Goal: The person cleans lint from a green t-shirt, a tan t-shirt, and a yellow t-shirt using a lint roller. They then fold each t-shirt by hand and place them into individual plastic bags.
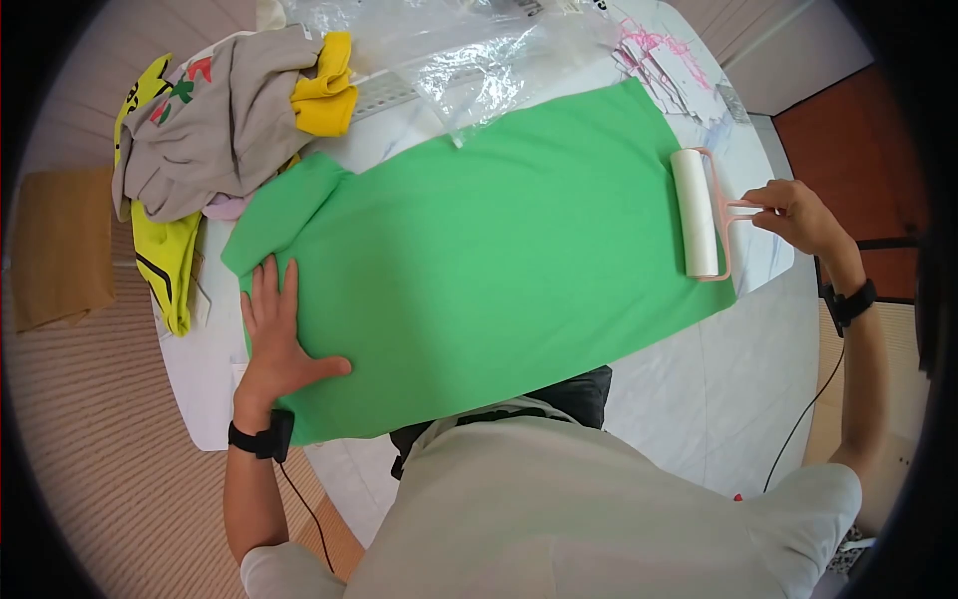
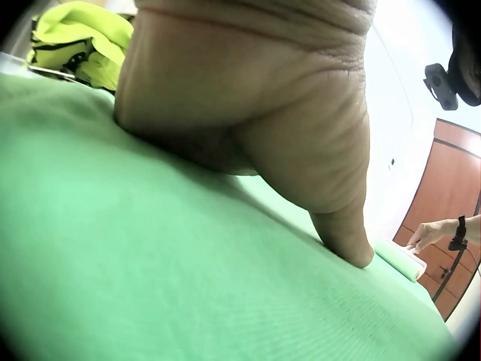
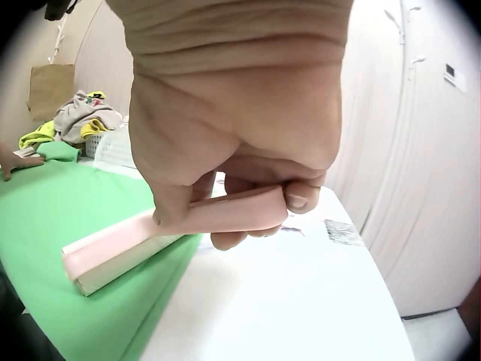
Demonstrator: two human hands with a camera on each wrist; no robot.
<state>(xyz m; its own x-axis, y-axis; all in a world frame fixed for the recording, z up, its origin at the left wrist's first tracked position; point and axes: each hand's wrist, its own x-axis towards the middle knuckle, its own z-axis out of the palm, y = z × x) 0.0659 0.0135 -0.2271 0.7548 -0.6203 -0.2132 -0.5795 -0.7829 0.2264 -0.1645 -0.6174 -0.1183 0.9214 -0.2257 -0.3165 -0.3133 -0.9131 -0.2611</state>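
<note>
A green garment [image 1: 479,240] lies spread over the white table, its sleeve [image 1: 289,210] folded at the upper left. My left hand [image 1: 274,339] rests on its left part with fingers spread and thumb out; the left wrist view shows the palm side of that hand [image 2: 248,105] over the green cloth [image 2: 188,271]. At the garment's right edge stands a lint roller with a white roll [image 1: 696,213] and a pink frame. My right hand [image 1: 798,218] grips its handle; in the right wrist view, fingers of that hand [image 3: 240,128] curl round the pink handle [image 3: 240,210].
Grey and yellow clothes [image 1: 220,120] are heaped at the upper left, beside clear plastic bags [image 1: 479,60] at the back. Tags with pink strings [image 1: 674,75] lie at the back right. A brown paper bag [image 1: 65,245] is left of the table.
</note>
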